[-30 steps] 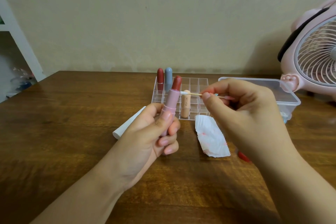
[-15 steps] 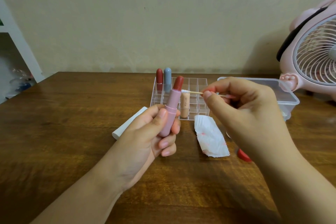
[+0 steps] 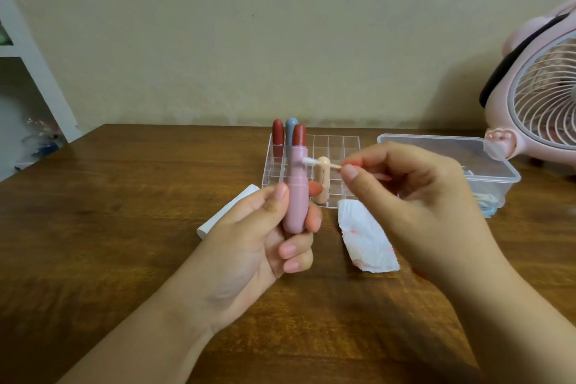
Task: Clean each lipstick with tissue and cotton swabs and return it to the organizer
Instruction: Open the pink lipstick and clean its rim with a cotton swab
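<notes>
My left hand (image 3: 265, 237) grips a pink lipstick (image 3: 296, 190) upright, its red bullet exposed at the top. My right hand (image 3: 414, 206) pinches a cotton swab (image 3: 321, 163), and the swab's white tip touches the pink tube just below the bullet. Behind them on the table stands a clear gridded organizer (image 3: 336, 146). It holds a red lipstick (image 3: 277, 135) and a blue-grey lipstick (image 3: 290, 128) at its back left, and a beige lipstick (image 3: 322, 184) near its front. A tissue (image 3: 364, 240) with red smears lies right of my left hand.
A clear plastic box (image 3: 452, 162) stands to the right of the organizer. A pink desk fan (image 3: 536, 97) is at the far right. A white roll-like object (image 3: 224, 215) lies behind my left hand. A small red thing (image 3: 420, 274) peeks out under my right wrist.
My left hand has tilted the pink lipstick from a lean to upright. The swab tip has moved down from beside the red bullet onto the tube's upper edge.
</notes>
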Motion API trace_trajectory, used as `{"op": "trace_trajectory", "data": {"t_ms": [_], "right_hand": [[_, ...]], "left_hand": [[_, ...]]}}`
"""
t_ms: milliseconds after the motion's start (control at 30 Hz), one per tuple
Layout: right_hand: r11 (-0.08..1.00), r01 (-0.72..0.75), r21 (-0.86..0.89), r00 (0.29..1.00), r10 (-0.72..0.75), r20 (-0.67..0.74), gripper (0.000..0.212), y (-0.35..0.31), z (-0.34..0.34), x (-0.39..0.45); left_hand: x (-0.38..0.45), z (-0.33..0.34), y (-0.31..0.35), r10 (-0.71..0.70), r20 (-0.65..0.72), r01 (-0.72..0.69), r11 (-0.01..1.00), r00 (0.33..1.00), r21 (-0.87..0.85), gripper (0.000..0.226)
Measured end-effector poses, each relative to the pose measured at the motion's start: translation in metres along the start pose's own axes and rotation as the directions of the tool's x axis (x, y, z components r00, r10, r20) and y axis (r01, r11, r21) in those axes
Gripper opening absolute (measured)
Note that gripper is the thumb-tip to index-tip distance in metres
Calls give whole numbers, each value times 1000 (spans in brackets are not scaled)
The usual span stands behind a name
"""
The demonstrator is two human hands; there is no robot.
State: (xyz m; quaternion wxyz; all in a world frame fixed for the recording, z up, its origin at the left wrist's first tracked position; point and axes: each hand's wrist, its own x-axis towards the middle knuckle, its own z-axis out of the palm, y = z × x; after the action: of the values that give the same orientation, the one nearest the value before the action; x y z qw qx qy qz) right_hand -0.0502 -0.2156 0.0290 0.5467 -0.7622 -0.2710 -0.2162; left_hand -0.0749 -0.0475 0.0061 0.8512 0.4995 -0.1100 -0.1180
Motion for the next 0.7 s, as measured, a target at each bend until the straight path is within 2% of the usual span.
{"op": "trace_trajectory", "data": {"t_ms": [100, 300, 500, 633, 700], "right_hand": [[1000, -9, -30, 1000, 8, -25, 9, -1, -1, 1], [1000, -6, -23, 997, 8, 79, 10, 0, 1, 0], [999, -12, -44, 1000, 13, 14, 9, -2, -4, 1], [999, 13, -52, 995, -8, 97, 9, 0, -1, 0], [999, 26, -33, 995, -23, 92, 8, 0, -1, -1]], "left_hand": [[1, -3, -1, -10, 18, 10, 1000, 1000, -20, 29], [1, -4, -2, -16, 29, 17, 1000, 999, -19, 28], [1, -4, -2, -11, 45, 10, 1000, 999, 9, 29], [1, -3, -2, -7, 31, 7, 1000, 999, 8, 28], [1, -3, -3, -7, 32, 7, 1000, 999, 8, 28]]}}
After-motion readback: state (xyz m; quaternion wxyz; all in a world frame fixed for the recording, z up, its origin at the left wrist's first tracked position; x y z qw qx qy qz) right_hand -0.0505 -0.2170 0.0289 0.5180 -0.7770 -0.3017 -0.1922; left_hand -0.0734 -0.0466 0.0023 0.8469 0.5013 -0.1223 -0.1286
